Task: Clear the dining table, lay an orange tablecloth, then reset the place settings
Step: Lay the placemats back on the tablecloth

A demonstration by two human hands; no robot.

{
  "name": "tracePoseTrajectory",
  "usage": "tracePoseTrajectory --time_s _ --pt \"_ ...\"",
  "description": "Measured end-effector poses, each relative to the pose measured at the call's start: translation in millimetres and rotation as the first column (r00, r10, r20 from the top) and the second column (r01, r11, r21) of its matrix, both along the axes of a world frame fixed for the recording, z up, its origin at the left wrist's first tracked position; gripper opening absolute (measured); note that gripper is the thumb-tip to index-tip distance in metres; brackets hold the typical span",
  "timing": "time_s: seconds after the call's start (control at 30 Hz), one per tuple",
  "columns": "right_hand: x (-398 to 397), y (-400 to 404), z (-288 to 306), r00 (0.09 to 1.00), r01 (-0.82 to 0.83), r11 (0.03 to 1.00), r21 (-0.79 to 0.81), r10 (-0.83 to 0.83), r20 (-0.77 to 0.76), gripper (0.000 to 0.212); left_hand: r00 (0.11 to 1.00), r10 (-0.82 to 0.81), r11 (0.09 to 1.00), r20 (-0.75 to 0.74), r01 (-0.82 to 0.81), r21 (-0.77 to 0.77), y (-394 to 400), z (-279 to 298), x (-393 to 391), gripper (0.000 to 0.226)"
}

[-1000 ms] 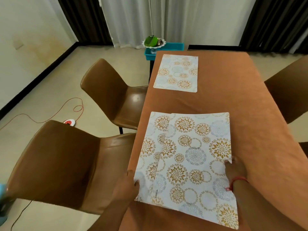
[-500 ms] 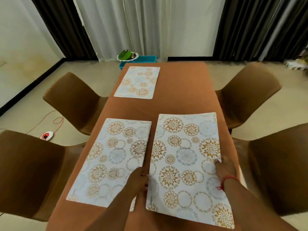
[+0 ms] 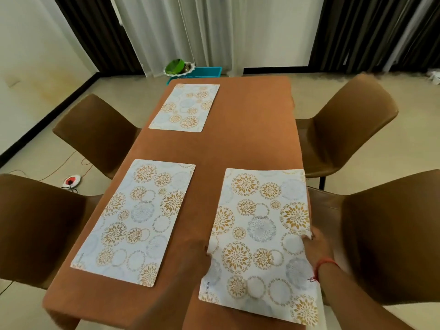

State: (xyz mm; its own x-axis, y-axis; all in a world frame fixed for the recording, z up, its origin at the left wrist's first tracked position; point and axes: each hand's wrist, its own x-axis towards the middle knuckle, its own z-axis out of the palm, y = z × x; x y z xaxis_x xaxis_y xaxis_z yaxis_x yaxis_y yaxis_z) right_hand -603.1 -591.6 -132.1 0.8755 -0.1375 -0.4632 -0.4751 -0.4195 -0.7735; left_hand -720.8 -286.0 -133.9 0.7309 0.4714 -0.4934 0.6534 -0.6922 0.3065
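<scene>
Both hands grip one placemat (three total), four chairs

Two bare arms come in from the bottom, with no sleeves on them. The left hand looks blurry, so its fingers are hard to make out. The right hand is clearer. A thin red string bracelet goes round the right wrist, with a little knot or tassel hanging at its lower end.

Soft even daylight, wide-angle bowing at edges (hands motion-blurred)
</scene>
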Motion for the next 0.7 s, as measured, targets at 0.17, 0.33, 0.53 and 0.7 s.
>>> tracePoseTrajectory --time_s 0.17,0.33,0.53,0.7 --pt "7.2 13.5 1.5 0.990 -0.141 0.990 -0.022 0.141 0.010 0.047 0.995 0.074 0.996 0.061 -0.070 -0.062 3.6 -14.4 -1.8 0.036" --pt "14.8 24.0 -3.2 0.984 -0.177 0.975 -0.132 0.176 -0.021 0.060 0.992 0.007 1.000 0.127 -0.008 0.003 12.1 -11.7 -0.7 0.029" --pt "13.9 28.2 -11.3 0.986 -0.159 0.957 -0.241 0.165 0.005 0.055 0.985 -0.171 0.923 -0.024 0.169 0.345 59.4 -4.4 -13.4 0.055" --pt "10.1 29.5 -18.0 0.984 -0.166 0.928 -0.334 0.178 0.007 0.049 0.971 -0.063 0.976 -0.230 0.109 0.190 90.9 -20.4 -30.0 0.059"
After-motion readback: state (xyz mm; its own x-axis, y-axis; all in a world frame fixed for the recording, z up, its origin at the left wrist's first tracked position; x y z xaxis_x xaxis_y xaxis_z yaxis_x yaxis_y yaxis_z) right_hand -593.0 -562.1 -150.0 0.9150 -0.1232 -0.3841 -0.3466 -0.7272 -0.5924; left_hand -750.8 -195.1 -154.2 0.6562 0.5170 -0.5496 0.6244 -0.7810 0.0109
